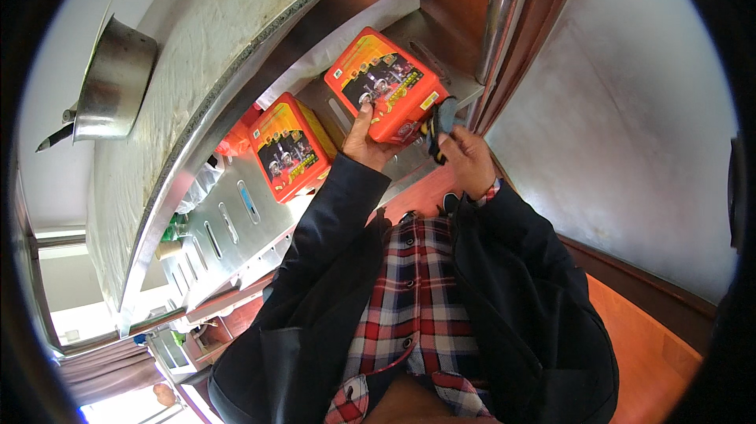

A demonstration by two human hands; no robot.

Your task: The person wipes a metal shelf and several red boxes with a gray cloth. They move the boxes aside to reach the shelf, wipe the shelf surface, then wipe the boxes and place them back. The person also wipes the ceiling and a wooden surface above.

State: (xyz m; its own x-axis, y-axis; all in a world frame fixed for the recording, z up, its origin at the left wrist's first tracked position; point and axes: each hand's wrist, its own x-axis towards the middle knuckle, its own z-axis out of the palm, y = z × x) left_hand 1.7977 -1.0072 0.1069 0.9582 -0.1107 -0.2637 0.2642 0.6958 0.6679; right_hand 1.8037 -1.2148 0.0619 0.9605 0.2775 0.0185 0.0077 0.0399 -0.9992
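Note:
My left hand [369,143] grips a red plastic box [390,84] by its near lower corner, thumb on the printed front. The box is tilted and bears writing and pictures. In my right hand [469,158] is a bunched dark grey and black cloth [442,129] with some yellow on it, held against or close beside the box's right end; whether they touch I cannot tell. A second red box [290,149] of the same print stands on the slotted metal shelf [221,235], left of my left forearm.
Above the shelf juts a plastic-covered worktop [195,40] with a metal pot [115,78] on it. Clear and red plastic bags [204,185] and a green bottle [174,228] lie farther left on the shelf. A metal post [505,16] and a white wall [614,99] bound the right side.

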